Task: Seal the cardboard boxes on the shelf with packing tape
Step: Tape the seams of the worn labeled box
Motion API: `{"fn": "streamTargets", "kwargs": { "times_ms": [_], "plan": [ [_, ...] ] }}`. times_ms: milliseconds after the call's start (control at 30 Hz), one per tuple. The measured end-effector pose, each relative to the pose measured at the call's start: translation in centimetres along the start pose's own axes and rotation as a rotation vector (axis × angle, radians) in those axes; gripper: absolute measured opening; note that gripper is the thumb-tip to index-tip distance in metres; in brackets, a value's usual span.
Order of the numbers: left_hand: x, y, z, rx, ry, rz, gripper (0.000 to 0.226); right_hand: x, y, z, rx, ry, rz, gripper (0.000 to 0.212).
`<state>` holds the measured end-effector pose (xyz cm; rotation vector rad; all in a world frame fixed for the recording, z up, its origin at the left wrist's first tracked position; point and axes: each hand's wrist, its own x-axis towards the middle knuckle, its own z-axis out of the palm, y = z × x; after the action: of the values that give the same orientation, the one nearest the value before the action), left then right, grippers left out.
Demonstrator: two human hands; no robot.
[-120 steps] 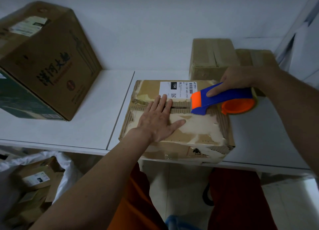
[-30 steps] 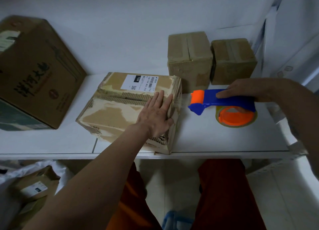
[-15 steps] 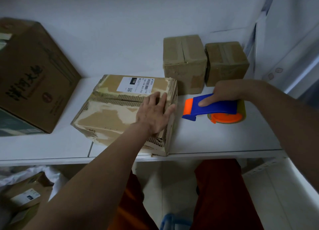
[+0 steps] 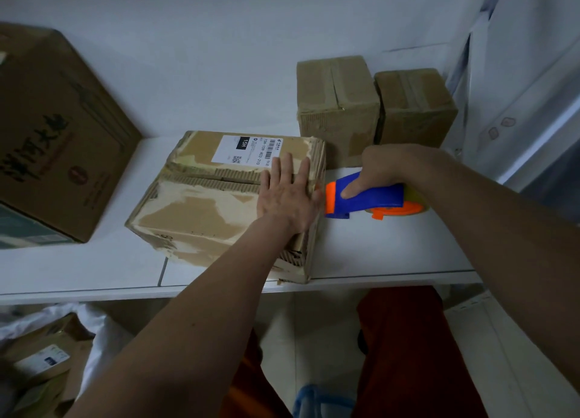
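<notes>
A worn cardboard box with a white shipping label lies on the white shelf. My left hand presses flat on the box's top near its right edge, fingers straight. My right hand grips the blue and orange tape dispenser, whose orange nose sits against the upper right side of the box. The tape roll is mostly hidden behind the handle and my wrist.
Two small taped boxes stand against the back wall behind the dispenser. A large printed carton fills the shelf's left end. Below left, a white bag holds more parcels. The shelf's front edge runs just under the worn box.
The dispenser has travelled off the box top past its right edge, then come back left against the box's right side. My left hand has shifted from mid-top to the right edge.
</notes>
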<state>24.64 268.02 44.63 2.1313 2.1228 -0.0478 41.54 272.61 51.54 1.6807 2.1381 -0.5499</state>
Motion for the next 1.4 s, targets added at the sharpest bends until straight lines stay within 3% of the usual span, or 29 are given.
{"fn": "streamTargets", "kwargs": {
  "times_ms": [100, 233, 300, 367, 533, 667, 767, 900, 967, 1067, 1167, 1300, 1400],
  "plan": [
    [0.0, 0.0, 0.1, 0.013, -0.012, 0.004, 0.066, -0.5, 1.9, 2.5, -0.205, 0.101, 0.101, 0.048],
    [0.1, 0.0, -0.1, 0.009, -0.018, -0.001, 0.067, 0.4, 4.1, 5.5, 0.058, 0.294, 0.205, 0.049],
    [0.0, 0.1, -0.2, 0.022, -0.024, -0.008, 0.068, 1.1, 4.3, 6.9, 0.163, 0.309, 0.222, 0.044],
    [-0.1, 0.1, -0.2, 0.020, -0.022, -0.011, 0.069, 1.7, 4.2, 9.1, 0.240, 0.293, 0.164, 0.037],
    [-0.1, 0.4, -0.4, -0.018, -0.022, -0.032, 0.069, 2.4, 4.0, 12.8, 0.362, 0.342, 0.040, 0.054],
    [-0.3, 0.4, -0.4, -0.034, -0.003, -0.040, 0.075, 0.9, 2.3, 11.2, 0.415, 0.497, 0.151, 0.030],
    [-0.3, 0.3, -0.8, -0.076, -0.016, -0.045, 0.093, -0.5, -1.9, 9.0, 0.665, 0.701, -0.010, 0.016],
    [-1.0, -1.9, -2.3, -0.211, -0.153, 0.158, 0.103, -0.1, -8.2, 8.6, 1.186, 0.478, -0.216, 0.034],
    [-2.0, -3.0, -2.3, -0.093, -0.181, 0.244, 0.101, 0.2, -9.9, 8.6, 1.235, 0.434, -0.192, 0.051],
    [-2.9, -3.2, -1.8, 0.053, -0.143, 0.270, 0.100, 1.1, -11.3, 8.5, 1.183, 0.454, -0.090, 0.057],
    [-2.9, -3.0, -1.4, 0.045, -0.123, 0.253, 0.104, 2.6, -11.6, 8.5, 1.248, 0.417, 0.015, 0.057],
    [-3.0, -2.7, -1.1, 0.026, -0.108, 0.223, 0.105, 3.9, -11.3, 8.9, 1.471, 0.352, 0.057, 0.049],
    [-3.2, -2.3, -1.2, 0.032, -0.108, 0.202, 0.108, 3.7, -10.6, 9.1, 1.505, 0.278, 0.045, 0.046]
  ]
}}
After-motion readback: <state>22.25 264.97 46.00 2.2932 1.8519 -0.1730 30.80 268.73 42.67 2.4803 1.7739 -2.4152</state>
